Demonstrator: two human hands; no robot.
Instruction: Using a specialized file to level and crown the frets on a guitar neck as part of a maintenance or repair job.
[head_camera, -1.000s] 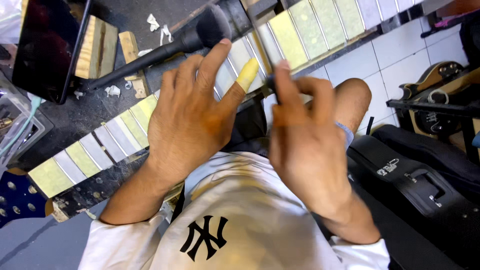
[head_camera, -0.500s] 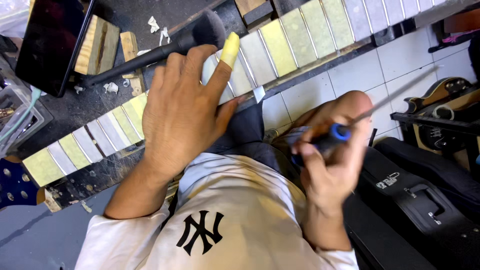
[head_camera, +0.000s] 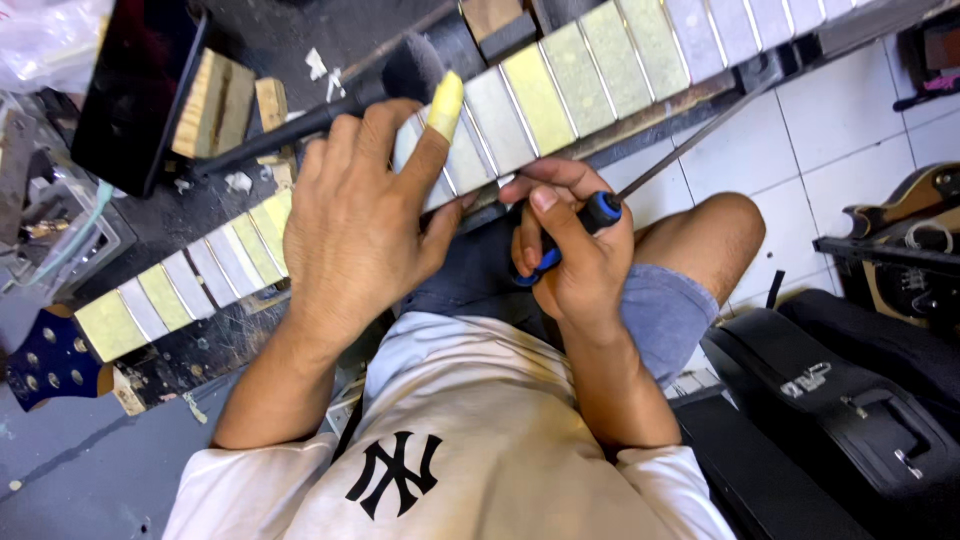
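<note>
One guitar neck (head_camera: 560, 80) lies slanted across the far side of the scene, from the lower left up to the upper right. Its frets are thin metal lines, and the spaces between them are covered with strips of tape, some yellow and some pale. At its left end sits one dark blue headstock (head_camera: 50, 358) with small round holes.

The left hand (head_camera: 350, 230) lies flat on the middle of the neck with its fingers spread apart. It presses down and holds nothing. One finger has yellow tape (head_camera: 444, 104) wrapped round its tip.

The right hand (head_camera: 570, 260) is closed tight round one tool handle (head_camera: 598, 212), which is black and blue. A thin metal rod (head_camera: 700, 135) runs from the handle up to the right, just beside the near edge of the neck.

One black brush (head_camera: 330, 105) with a soft dark head lies on the bench just past the left hand's fingers. To its left stand two small wooden blocks (head_camera: 215, 100), and one flat black tablet (head_camera: 135, 90) leans beside them. Little white scraps lie on the dark bench.

Near the camera are the person's white shirt (head_camera: 470, 460) and blue shorts (head_camera: 660, 310), with one bare knee (head_camera: 720, 230) to the right. One black hard case (head_camera: 850, 410) lies on the white tile floor (head_camera: 840, 110) at the right, and part of a brown guitar body (head_camera: 910, 230) shows above it.
</note>
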